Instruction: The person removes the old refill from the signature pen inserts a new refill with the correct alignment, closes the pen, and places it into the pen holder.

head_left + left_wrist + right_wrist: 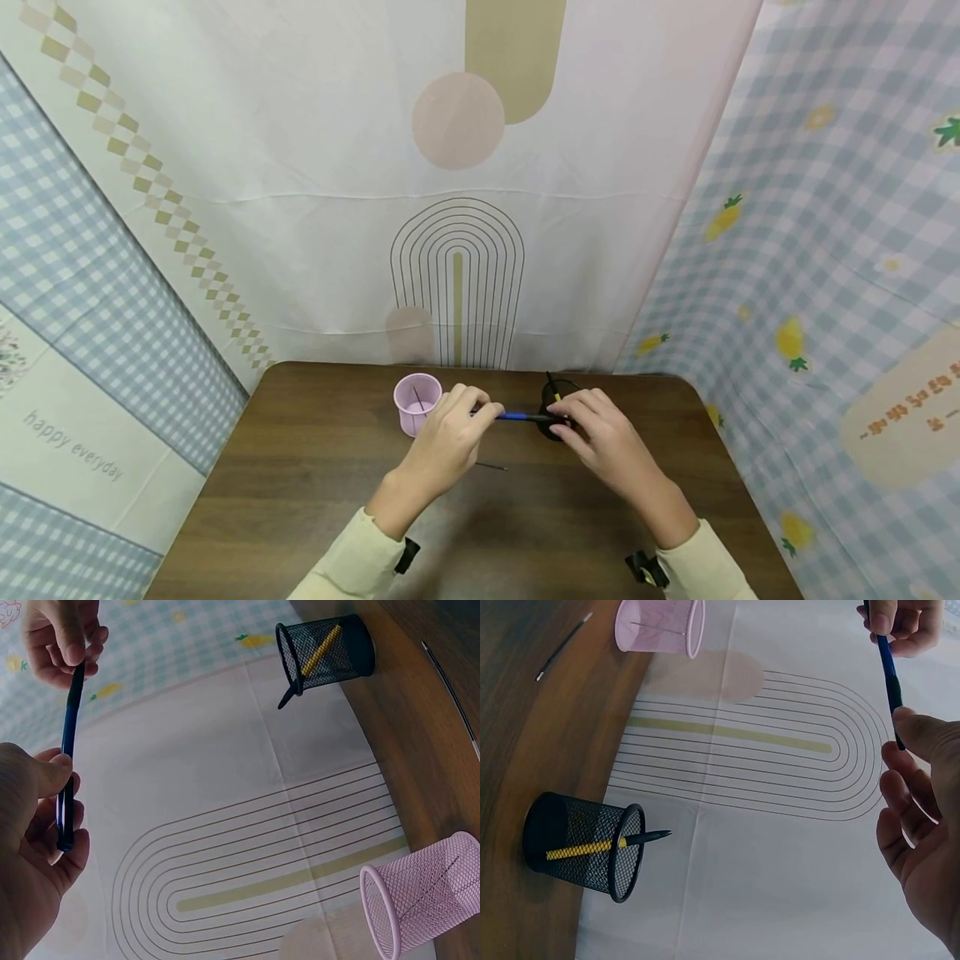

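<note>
A blue pen with a black end [513,416] is held level between both hands above the table. My left hand [453,429] grips its blue end; in the left wrist view a clip shows along that part of the pen [69,739]. My right hand [609,442] pinches the black end between thumb and fingers. Behind the left hand stands a pink mesh pen holder [660,634], with a thin dark stick [419,397] inside. A black mesh pen holder [577,817], partly hidden by my right hand in the head view, contains a yellow and black pen [585,849].
A thin pen refill [564,646] lies on the brown table [315,467], in front of the two holders. Printed cloth [322,275] hangs along the table's back edge, and checked cloth [757,250] hangs at the right.
</note>
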Motion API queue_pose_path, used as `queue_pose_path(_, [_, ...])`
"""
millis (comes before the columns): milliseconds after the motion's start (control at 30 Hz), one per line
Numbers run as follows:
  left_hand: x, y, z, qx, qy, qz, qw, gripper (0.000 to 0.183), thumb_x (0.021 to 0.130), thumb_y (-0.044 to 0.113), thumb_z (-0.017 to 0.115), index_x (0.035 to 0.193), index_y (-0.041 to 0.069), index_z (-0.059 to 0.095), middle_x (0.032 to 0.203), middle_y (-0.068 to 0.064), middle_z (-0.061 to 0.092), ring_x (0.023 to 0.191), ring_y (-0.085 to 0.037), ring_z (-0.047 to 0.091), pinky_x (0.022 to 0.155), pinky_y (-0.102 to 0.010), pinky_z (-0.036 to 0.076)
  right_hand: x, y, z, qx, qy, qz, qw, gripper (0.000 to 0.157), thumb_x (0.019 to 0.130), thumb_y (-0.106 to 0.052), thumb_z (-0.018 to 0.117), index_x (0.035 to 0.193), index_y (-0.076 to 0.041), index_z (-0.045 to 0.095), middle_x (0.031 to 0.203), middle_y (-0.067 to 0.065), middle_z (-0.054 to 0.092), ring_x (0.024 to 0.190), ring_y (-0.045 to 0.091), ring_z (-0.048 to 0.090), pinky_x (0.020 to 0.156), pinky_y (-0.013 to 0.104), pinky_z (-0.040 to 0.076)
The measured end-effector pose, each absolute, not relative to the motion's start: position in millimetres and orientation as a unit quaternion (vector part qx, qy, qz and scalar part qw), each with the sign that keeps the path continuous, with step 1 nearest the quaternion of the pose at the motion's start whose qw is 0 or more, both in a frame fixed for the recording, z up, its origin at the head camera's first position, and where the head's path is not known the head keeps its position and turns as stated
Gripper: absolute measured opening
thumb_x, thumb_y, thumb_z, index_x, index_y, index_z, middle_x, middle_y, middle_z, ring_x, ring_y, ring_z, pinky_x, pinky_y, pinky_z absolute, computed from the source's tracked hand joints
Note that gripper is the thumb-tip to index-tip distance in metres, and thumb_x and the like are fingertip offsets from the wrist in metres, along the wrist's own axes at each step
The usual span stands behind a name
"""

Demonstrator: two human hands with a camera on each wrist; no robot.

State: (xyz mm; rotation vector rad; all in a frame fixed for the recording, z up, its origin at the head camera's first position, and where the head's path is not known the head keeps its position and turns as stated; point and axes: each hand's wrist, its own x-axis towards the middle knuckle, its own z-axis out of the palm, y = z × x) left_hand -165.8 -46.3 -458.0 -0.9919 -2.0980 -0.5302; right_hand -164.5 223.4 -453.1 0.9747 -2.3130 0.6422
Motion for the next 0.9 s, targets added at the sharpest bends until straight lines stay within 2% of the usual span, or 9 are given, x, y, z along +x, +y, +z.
queue_pose_path(100, [-164.9, -46.3, -457.6, -0.385, -0.821, -0.211, 0.366, 0.018, 0.095, -0.002, 0.060, 0.104, 0.008, 0.071, 0.097, -0.006, 0.064, 0.086, -0.020, 0.058, 0.071, -0.031, 0.048, -164.1, 223.1, -452.4, 0.360, -0.859, 0.239, 0.275, 0.029, 0.081, -0.009, 0.085, 0.106, -0.012, 0.072, 0.106, -0.002, 0.069, 0.091, 0.014, 0.057, 0.075, 0.021, 0.043])
queue_pose_path(300, [-163.5, -46.5, -457.3, -0.380, -0.826, -0.217, 0.355, 0.015, 0.096, -0.001, 0.062, 0.105, 0.008, 0.071, 0.098, -0.006, 0.064, 0.088, -0.021, 0.058, 0.073, -0.031, 0.048, -163.9, 223.8, -452.4, 0.356, -0.857, 0.240, 0.285, 0.014, 0.092, -0.021, 0.077, 0.102, -0.012, 0.071, 0.102, -0.003, 0.069, 0.093, 0.015, 0.058, 0.078, 0.024, 0.046])
queue_pose_path(433, [-163.7, -46.6, -457.6, -0.379, -0.828, -0.218, 0.351, 0.014, 0.096, 0.000, 0.063, 0.105, 0.008, 0.071, 0.098, -0.005, 0.064, 0.088, -0.021, 0.058, 0.073, -0.031, 0.048, -164.5, 224.5, -452.8, 0.354, -0.856, 0.245, 0.286, 0.015, 0.097, -0.028, 0.070, 0.099, -0.012, 0.070, 0.098, -0.004, 0.069, 0.091, 0.014, 0.058, 0.078, 0.023, 0.045])
queue_pose_path(533, [-163.9, -46.6, -457.8, -0.379, -0.827, -0.220, 0.352, 0.014, 0.096, 0.001, 0.064, 0.105, 0.008, 0.071, 0.098, -0.005, 0.064, 0.088, -0.020, 0.057, 0.072, -0.030, 0.048, -164.5, 224.5, -452.5, 0.353, -0.855, 0.248, 0.286, 0.013, 0.096, -0.025, 0.072, 0.098, -0.012, 0.071, 0.097, -0.004, 0.069, 0.090, 0.015, 0.058, 0.078, 0.021, 0.045])
queue_pose_path(600, [-163.9, -46.7, -457.8, -0.380, -0.826, -0.220, 0.354, 0.013, 0.096, 0.001, 0.064, 0.105, 0.008, 0.071, 0.097, -0.005, 0.064, 0.087, -0.020, 0.057, 0.072, -0.030, 0.048, -164.0, 224.2, -451.6, 0.351, -0.857, 0.249, 0.284, 0.012, 0.091, -0.018, 0.078, 0.098, -0.012, 0.071, 0.097, -0.004, 0.069, 0.090, 0.014, 0.058, 0.078, 0.020, 0.044])
queue_pose_path(700, [-164.3, -46.6, -458.1, -0.383, -0.820, -0.220, 0.364, 0.012, 0.095, 0.001, 0.065, 0.104, 0.007, 0.071, 0.096, -0.005, 0.064, 0.086, -0.020, 0.057, 0.072, -0.030, 0.049, -163.1, 223.5, -450.2, 0.347, -0.858, 0.253, 0.280, 0.020, 0.083, -0.007, 0.083, 0.098, -0.012, 0.071, 0.096, -0.004, 0.069, 0.089, 0.014, 0.057, 0.077, 0.019, 0.043])
queue_pose_path(900, [-165.0, -45.8, -459.6, -0.390, -0.811, -0.219, 0.378, 0.012, 0.095, 0.001, 0.065, 0.103, 0.007, 0.071, 0.095, -0.005, 0.064, 0.086, -0.020, 0.058, 0.073, -0.030, 0.049, -161.7, 222.9, -449.8, 0.344, -0.861, 0.251, 0.276, 0.017, 0.086, -0.008, 0.081, 0.099, -0.012, 0.071, 0.095, -0.005, 0.069, 0.086, 0.012, 0.055, 0.076, 0.016, 0.040])
